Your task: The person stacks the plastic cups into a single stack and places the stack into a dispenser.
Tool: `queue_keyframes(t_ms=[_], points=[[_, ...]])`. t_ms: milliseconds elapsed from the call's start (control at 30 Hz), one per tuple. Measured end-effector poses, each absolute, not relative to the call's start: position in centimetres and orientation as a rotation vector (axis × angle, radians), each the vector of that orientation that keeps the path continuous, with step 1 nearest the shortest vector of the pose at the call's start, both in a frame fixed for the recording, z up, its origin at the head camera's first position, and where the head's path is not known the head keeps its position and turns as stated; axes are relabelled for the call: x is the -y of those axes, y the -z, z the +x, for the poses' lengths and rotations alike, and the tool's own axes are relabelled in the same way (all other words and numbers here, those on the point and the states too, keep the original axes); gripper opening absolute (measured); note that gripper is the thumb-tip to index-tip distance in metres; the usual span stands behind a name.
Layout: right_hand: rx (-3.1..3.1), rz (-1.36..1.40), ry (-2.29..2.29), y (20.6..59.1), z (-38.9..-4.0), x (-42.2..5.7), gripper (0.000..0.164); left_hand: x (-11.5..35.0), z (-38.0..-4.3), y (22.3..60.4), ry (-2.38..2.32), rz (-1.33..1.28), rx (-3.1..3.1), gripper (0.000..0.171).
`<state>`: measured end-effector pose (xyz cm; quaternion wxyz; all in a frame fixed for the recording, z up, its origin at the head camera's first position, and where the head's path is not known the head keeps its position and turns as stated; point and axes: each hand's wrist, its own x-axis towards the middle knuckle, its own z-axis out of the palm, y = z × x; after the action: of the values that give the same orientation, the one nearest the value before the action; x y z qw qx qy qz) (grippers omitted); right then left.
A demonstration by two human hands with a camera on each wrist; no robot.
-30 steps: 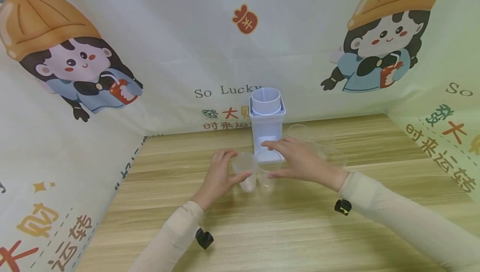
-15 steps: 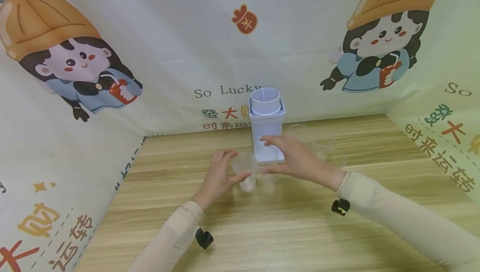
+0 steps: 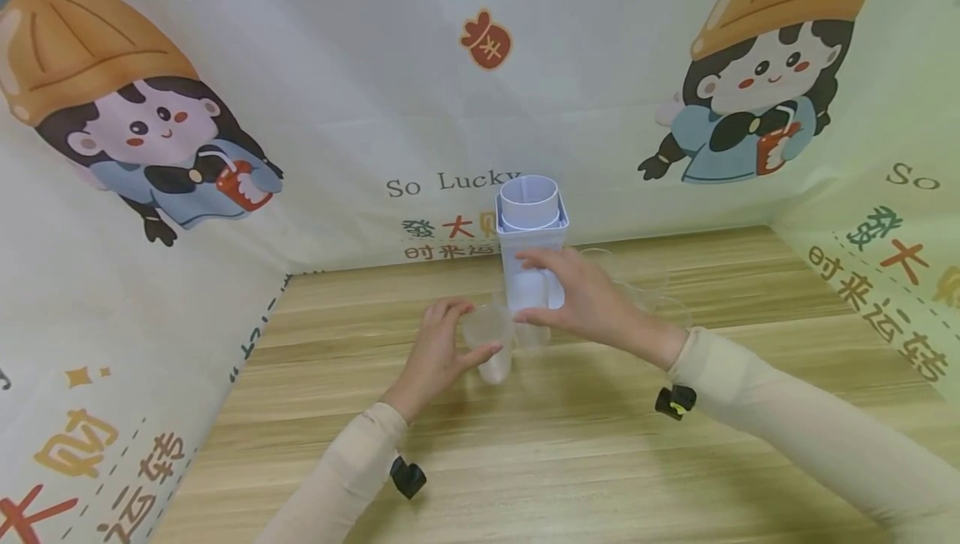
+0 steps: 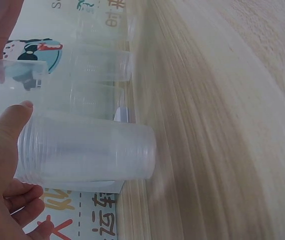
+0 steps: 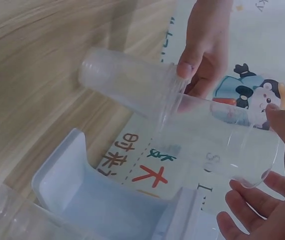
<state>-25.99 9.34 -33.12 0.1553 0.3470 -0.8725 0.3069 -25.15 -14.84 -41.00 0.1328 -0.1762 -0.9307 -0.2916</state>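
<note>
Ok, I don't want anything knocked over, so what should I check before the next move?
1. Left hand gripping the cup stack: ok.
2. Right hand holding the clear cup: ok.
3. That cup raised off the table: ok.
4. Cup and stack apart: cannot tell, they overlap in right wrist view.
5. Pale container upright: ok.
6. All other cups upright: cannot tell, the right hand partly hides them.

A free passage crosses the near tabletop [image 3: 525, 461], in front of the cup stack [image 3: 492, 344]. Behind, 1 pale dispenser [image 3: 529, 237] blocks the way; clear cups [image 3: 672, 309] obstruct its right.
</note>
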Motion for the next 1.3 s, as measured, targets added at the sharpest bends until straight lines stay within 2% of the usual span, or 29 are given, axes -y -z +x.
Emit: queue_keyframes(t_ms=[567, 1300], points=[[2.396, 1.016, -0.932, 32.1, -26.4, -8.4, 0.072, 14.9, -25.1, 41.0, 0.862, -0.526, 2.67, 0.07], [2.366, 1.048, -0.921, 33.4, -26.9, -5.6, 0.069, 15.0, -25.4, 41.4, 0.92, -0.546, 2.651, 0.07]])
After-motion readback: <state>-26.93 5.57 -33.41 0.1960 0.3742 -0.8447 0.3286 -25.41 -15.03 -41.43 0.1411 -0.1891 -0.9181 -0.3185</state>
